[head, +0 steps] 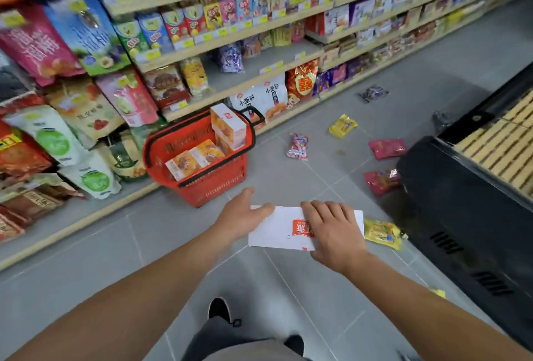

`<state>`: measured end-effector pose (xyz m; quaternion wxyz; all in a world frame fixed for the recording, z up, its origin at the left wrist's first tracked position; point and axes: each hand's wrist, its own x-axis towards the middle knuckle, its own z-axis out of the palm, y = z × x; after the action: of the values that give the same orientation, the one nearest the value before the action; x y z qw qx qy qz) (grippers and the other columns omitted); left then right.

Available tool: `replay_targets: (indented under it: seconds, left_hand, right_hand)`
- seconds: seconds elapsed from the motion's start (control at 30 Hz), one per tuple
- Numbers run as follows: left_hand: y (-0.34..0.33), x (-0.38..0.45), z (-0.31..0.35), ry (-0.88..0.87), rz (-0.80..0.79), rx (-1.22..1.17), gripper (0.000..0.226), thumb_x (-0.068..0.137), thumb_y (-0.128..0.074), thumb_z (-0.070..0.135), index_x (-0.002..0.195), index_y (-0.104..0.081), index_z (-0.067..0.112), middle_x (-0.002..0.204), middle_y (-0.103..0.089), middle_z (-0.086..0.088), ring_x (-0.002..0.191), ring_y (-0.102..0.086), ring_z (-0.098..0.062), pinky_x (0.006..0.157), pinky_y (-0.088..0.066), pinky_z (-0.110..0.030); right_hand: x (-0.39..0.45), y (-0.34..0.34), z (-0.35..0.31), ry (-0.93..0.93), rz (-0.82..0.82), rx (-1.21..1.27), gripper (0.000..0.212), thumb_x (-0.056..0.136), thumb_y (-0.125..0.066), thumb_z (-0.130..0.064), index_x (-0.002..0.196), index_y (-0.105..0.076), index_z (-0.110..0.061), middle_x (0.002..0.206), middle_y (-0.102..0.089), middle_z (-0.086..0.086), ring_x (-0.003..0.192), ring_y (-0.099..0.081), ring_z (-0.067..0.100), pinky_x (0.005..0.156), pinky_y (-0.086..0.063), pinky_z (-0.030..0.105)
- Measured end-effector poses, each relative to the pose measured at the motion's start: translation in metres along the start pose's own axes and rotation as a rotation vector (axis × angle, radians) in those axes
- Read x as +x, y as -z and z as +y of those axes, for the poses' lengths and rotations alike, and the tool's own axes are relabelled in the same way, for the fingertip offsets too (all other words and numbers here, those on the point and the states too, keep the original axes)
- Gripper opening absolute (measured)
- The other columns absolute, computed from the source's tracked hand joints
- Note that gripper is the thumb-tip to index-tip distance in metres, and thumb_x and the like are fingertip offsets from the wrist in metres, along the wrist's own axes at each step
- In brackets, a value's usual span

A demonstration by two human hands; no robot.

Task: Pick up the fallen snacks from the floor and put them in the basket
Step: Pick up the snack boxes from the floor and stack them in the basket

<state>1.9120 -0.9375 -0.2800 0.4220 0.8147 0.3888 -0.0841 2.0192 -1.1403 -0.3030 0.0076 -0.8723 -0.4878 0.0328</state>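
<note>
Left hand (240,216): fingers fairly straight, laid over the left end of a white box (284,229), thumb sticking up at 12 o'clock. Right hand (331,230): fingers spread and slightly curled, flat on the top right part of the same box, partly covering its red logo. Box is held between both hands; can't tell if it is on the floor or just above it.

Red basket (202,187) at 11 o'clock of the hands, on the floor against the bottom shelf. It holds several orange-and-white boxes (227,127), one standing tall at the far corner, the others lying lower inside. Black handles folded down along the rim.

Snacks on the floor:
- yellow pack (382,233) just beside the box, at 3 o'clock of the right hand
- red pack (380,181) at 1 o'clock, touching the base of the black cabinet
- pink-red pack (386,148) farther out at 1 o'clock
- pink-white pack (297,146) at 12 o'clock
- yellow pack, far (342,125) beyond it
- dark pack (373,93) farthest, near the shelf base

Floor (115,259): grey tiles, light grout lines. Shelves (230,37) run along the left and top, wood-edged, packed with snack bags and boxes, yellow price tags. Black display cabinet (476,216) on the right, vent slots low on its side. Black shoe (219,307) at 6 o'clock.
</note>
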Motion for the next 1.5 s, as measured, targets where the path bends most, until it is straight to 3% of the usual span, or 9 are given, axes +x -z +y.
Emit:
replay_targets:
  seconds: [0.07, 0.17, 0.37, 0.47, 0.67, 0.9, 1.07, 1.3, 1.5]
  left_hand:
    - [0.02, -0.012, -0.017, -0.198, 0.073, 0.133, 0.088, 0.078, -0.069, 0.055, 0.15, -0.033, 0.019, 0.155, -0.036, -0.003, 0.141, -0.035, -0.021, 0.115, -0.03, -0.033]
    - [0.042, -0.026, -0.045, -0.347, 0.082, 0.426, 0.111, 0.062, -0.063, 0.072, 0.154, -0.019, 0.026, 0.162, -0.018, -0.002, 0.149, -0.016, -0.024, 0.118, -0.023, -0.044]
    - [0.103, -0.036, -0.109, -0.351, 0.165, 0.705, 0.115, 0.069, -0.069, 0.058, 0.156, 0.0, 0.027, 0.164, -0.005, -0.003, 0.15, 0.001, -0.027, 0.12, -0.008, -0.05]
    - [0.141, -0.025, -0.149, -0.321, 0.189, 0.728, 0.115, 0.072, -0.071, 0.054, 0.156, 0.001, 0.023, 0.163, -0.007, -0.007, 0.15, -0.001, -0.029, 0.121, -0.007, -0.049]
    - [0.224, -0.011, -0.223, -0.288, 0.188, 0.734, 0.109, 0.068, -0.074, 0.057, 0.152, -0.014, 0.024, 0.148, -0.033, -0.003, 0.136, -0.029, -0.026, 0.111, -0.027, -0.041]
    - [0.298, 0.017, -0.284, -0.226, 0.161, 0.723, 0.108, 0.062, -0.079, 0.05, 0.149, -0.019, 0.029, 0.145, -0.035, 0.0, 0.136, -0.03, -0.024, 0.111, -0.028, -0.04]
    - [0.335, 0.062, -0.304, -0.267, 0.181, 0.689, 0.101, 0.062, -0.078, 0.051, 0.145, -0.026, 0.027, 0.137, -0.039, 0.0, 0.131, -0.031, -0.022, 0.104, -0.04, -0.038]
    - [0.384, 0.177, -0.312, -0.233, 0.145, 0.728, 0.106, 0.061, -0.081, 0.051, 0.147, -0.026, 0.025, 0.14, -0.041, -0.002, 0.131, -0.037, -0.024, 0.108, -0.037, -0.041]
    - [0.428, 0.278, -0.285, -0.234, 0.079, 0.656, 0.108, 0.059, -0.086, 0.039, 0.148, -0.026, 0.023, 0.141, -0.036, -0.002, 0.135, -0.025, -0.024, 0.11, -0.035, -0.038]
  right_hand:
    - [0.017, 0.008, -0.024, 0.057, -0.045, -0.012, 0.094, 0.054, -0.075, -0.045, 0.139, -0.044, -0.021, 0.127, -0.058, 0.001, 0.113, -0.056, 0.03, 0.102, -0.039, 0.043]
    - [0.043, 0.02, -0.06, 0.136, -0.063, -0.017, 0.09, 0.067, -0.07, -0.048, 0.146, -0.034, -0.023, 0.139, -0.049, 0.0, 0.125, -0.048, 0.029, 0.109, -0.03, 0.041]
    - [0.097, 0.039, -0.144, 0.182, -0.127, 0.053, 0.095, 0.069, -0.072, -0.053, 0.148, -0.026, -0.028, 0.146, -0.042, -0.004, 0.132, -0.041, 0.024, 0.114, -0.024, 0.039]
    - [0.124, 0.04, -0.195, 0.229, -0.157, 0.046, 0.094, 0.067, -0.073, -0.053, 0.145, -0.028, -0.028, 0.143, -0.045, -0.004, 0.129, -0.043, 0.024, 0.111, -0.026, 0.038]
    - [0.179, 0.034, -0.297, 0.282, -0.173, 0.033, 0.09, 0.065, -0.07, -0.06, 0.141, -0.033, -0.028, 0.135, -0.051, -0.004, 0.123, -0.047, 0.024, 0.108, -0.031, 0.038]
    - [0.24, 0.022, -0.376, 0.305, -0.19, 0.084, 0.096, 0.062, -0.069, -0.072, 0.14, -0.031, -0.03, 0.132, -0.052, -0.006, 0.12, -0.05, 0.024, 0.103, -0.038, 0.04]
    - [0.299, 0.01, -0.392, 0.312, -0.208, 0.108, 0.101, 0.063, -0.07, -0.071, 0.145, -0.027, -0.031, 0.136, -0.048, -0.009, 0.128, -0.044, 0.022, 0.106, -0.033, 0.039]
    - [0.425, -0.018, -0.395, 0.298, -0.286, 0.164, 0.107, 0.066, -0.069, -0.068, 0.151, -0.018, -0.029, 0.145, -0.044, -0.005, 0.133, -0.042, 0.024, 0.112, -0.032, 0.045]
    - [0.522, -0.029, -0.369, 0.249, -0.265, 0.276, 0.103, 0.073, -0.065, -0.069, 0.154, -0.015, -0.028, 0.152, -0.038, -0.003, 0.138, -0.036, 0.025, 0.115, -0.029, 0.045]
